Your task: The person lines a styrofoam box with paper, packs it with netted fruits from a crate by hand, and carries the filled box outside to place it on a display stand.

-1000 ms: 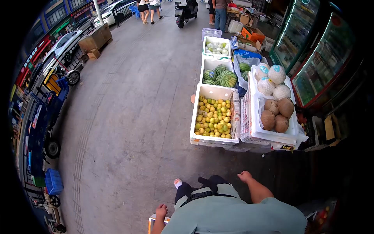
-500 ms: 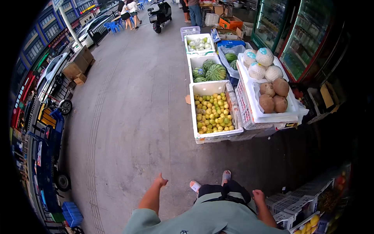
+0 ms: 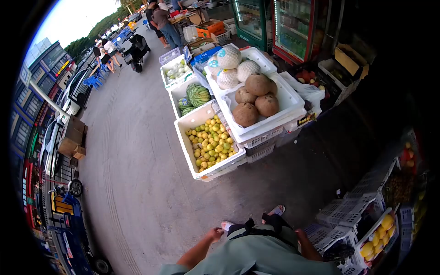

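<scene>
My left hand (image 3: 214, 234) hangs low in front of my body, its fingers loosely bent and apart, with nothing visible in it. My right hand (image 3: 300, 237) is down at my right side, beside the dark shorts; its fingers are mostly hidden. Neither hand touches the produce. Ahead stands a white foam box (image 3: 184, 153) of yellow-green round fruit (image 3: 211, 144). Beside it, a white tray (image 3: 291, 110) bears brown coconuts (image 3: 259, 101). White net-wrapped round fruit (image 3: 228, 68) sits behind them.
Watermelons (image 3: 198, 95) fill a box farther back. On the right are grey plastic crates (image 3: 350, 208) and yellow fruit (image 3: 379, 238). Drink fridges (image 3: 293, 30) line the shop side. A black scooter (image 3: 134, 51), several people and a blue cart (image 3: 68, 229) stand along the pavement.
My view has turned right and moved closer to the fruit stand, which sits farther left in view. My left hand has swung down and back toward my body; my right hand shows less.
</scene>
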A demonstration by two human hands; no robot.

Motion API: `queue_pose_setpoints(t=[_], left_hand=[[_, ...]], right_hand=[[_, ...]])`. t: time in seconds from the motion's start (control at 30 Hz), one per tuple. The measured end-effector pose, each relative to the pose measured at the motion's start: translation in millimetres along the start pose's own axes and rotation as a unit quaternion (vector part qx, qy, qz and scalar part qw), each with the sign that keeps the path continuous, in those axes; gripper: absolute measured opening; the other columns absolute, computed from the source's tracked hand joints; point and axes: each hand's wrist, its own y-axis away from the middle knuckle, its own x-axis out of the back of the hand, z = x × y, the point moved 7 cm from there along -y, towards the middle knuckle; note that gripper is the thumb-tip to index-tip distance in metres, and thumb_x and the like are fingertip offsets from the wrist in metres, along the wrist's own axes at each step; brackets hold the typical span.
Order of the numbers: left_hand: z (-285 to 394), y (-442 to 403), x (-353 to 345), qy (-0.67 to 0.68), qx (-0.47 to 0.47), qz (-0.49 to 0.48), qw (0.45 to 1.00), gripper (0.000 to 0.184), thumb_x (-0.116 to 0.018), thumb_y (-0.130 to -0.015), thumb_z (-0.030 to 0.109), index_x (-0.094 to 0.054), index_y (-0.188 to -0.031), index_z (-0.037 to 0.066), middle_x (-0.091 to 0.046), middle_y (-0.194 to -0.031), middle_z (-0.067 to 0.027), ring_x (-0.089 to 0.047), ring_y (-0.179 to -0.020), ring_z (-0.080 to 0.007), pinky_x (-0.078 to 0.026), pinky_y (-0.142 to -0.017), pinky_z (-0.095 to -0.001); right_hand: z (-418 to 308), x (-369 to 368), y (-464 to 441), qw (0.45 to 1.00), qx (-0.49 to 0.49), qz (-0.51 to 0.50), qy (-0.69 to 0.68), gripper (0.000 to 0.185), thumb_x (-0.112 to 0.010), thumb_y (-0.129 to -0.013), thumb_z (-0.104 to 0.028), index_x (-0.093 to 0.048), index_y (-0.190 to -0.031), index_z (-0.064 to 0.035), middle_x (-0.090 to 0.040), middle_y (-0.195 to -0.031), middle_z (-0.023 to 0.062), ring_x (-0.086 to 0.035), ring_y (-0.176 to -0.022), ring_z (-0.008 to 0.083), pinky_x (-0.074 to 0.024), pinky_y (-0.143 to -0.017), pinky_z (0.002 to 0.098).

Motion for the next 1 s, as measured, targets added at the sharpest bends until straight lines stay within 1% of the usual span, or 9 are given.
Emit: queue_pose_setpoints(t=[0.03,0.07,0.3,0.5,0.67,0.77,0.83,0.9,1.0], left_hand=[[-12.3,10.1,-8.5,-0.055,0.061,-0.013,0.997,0.053,-0.067,-0.094,0.047,-0.066,-0.136,0.015,-0.074,-0.121,-0.0152,-0.070,-0.111,-0.0296,-0.054,-0.095,-0.0402],[-15.2,20.9,-8.4,-0.081,0.078,-0.016,0.994,0.052,-0.067,-0.094,0.046,-0.066,-0.135,0.014,-0.074,-0.120,-0.0152,-0.071,-0.110,-0.0294,-0.054,-0.094,-0.0399],[95.2,20.4,1.3,-0.082,-0.022,-0.031,0.996,0.045,-0.069,-0.093,0.039,-0.069,-0.128,0.009,-0.076,-0.114,-0.0151,-0.072,-0.106,-0.0282,-0.055,-0.091,-0.0383],[251.2,-35.9,11.6,-0.066,-0.070,-0.024,0.995,0.043,-0.070,-0.094,0.034,-0.068,-0.124,0.004,-0.076,-0.112,-0.0172,-0.073,-0.104,-0.0283,-0.056,-0.090,-0.0378],[366.3,-187.8,-7.0,-0.049,-0.084,-0.013,0.995,0.039,-0.069,-0.094,0.037,-0.072,-0.116,0.006,-0.077,-0.100,-0.0139,-0.075,-0.088,-0.0245,-0.058,-0.082,-0.0385],[476.8,-248.4,-62.7,0.098,-0.043,-0.133,0.985,0.039,-0.063,-0.100,0.040,-0.071,-0.115,0.005,-0.073,-0.088,-0.0044,-0.064,-0.068,-0.0137,-0.052,-0.062,-0.0333],[581.4,-233.5,-85.8,0.064,-0.036,-0.170,0.983,0.053,-0.055,-0.101,0.051,-0.070,-0.120,0.004,-0.073,-0.094,-0.0071,-0.065,-0.076,-0.0166,-0.052,-0.070,-0.0355],[687.5,-227.2,-106.6,-0.058,-0.156,-0.171,0.971,0.064,-0.050,-0.100,0.058,-0.069,-0.119,0.000,-0.074,-0.105,-0.0178,-0.068,-0.103,-0.0304,-0.048,-0.096,-0.0405],[840.9,-219.3,-143.8,-0.220,-0.397,-0.156,0.877,0.056,-0.051,-0.100,0.054,-0.070,-0.117,0.004,-0.072,-0.111,-0.0214,-0.069,-0.106,-0.0367,-0.051,-0.091,-0.0440]], right_hand=[[-10.7,-14.0,-20.3,0.993,-0.010,-0.119,-0.021,0.019,-0.063,-0.086,-0.021,-0.069,-0.084,-0.0026,-0.062,-0.083,0.0095,-0.060,-0.075,0.0248,-0.0499,-0.072,0.0436],[-78.9,-9.0,-6.6,0.968,0.184,-0.126,0.114,0.022,-0.062,-0.091,-0.023,-0.066,-0.081,-0.0039,-0.061,-0.077,0.0044,-0.058,-0.072,0.0182,-0.0484,-0.066,0.0411],[-194.1,87.9,-65.8,0.965,0.226,0.123,0.049,0.017,-0.064,-0.094,-0.011,-0.071,-0.106,-0.0024,-0.067,-0.072,0.0094,-0.067,-0.066,0.0197,-0.0516,-0.057,0.0380],[-157.1,136.4,-79.9,0.965,0.089,0.094,-0.227,0.024,-0.065,-0.098,-0.014,-0.065,-0.120,-0.0049,-0.066,-0.084,0.0069,-0.062,-0.058,0.0182,-0.0496,-0.049,0.0360],[-11.7,153.6,-70.1,0.986,0.075,0.136,0.061,0.020,-0.067,-0.099,-0.026,-0.070,-0.109,-0.0097,-0.061,-0.068,0.0074,-0.062,-0.053,0.0240,-0.0511,-0.046,0.0393],[12.8,178.1,-9.5,0.965,-0.187,0.157,-0.095,0.019,-0.066,-0.100,-0.027,-0.068,-0.109,-0.0111,-0.061,-0.070,0.0080,-0.062,-0.052,0.0249,-0.0508,-0.046,0.0399],[-30.3,204.1,52.0,0.904,-0.330,0.187,-0.196,0.033,-0.065,-0.097,-0.035,-0.073,-0.113,-0.0073,-0.075,-0.083,0.0127,-0.070,-0.063,0.0272,-0.0577,-0.058,0.0408],[-54.1,215.9,69.7,0.863,-0.365,0.200,-0.285,0.033,-0.066,-0.097,-0.035,-0.072,-0.116,-0.0078,-0.073,-0.078,0.0116,-0.064,-0.052,0.0237,-0.0544,-0.050,0.0399],[-144.8,253.0,53.5,0.858,-0.298,0.293,-0.298,0.023,-0.061,-0.102,-0.024,-0.067,-0.111,-0.0039,-0.069,-0.087,0.0103,-0.065,-0.056,0.0233,-0.0527,-0.047,0.0345]])
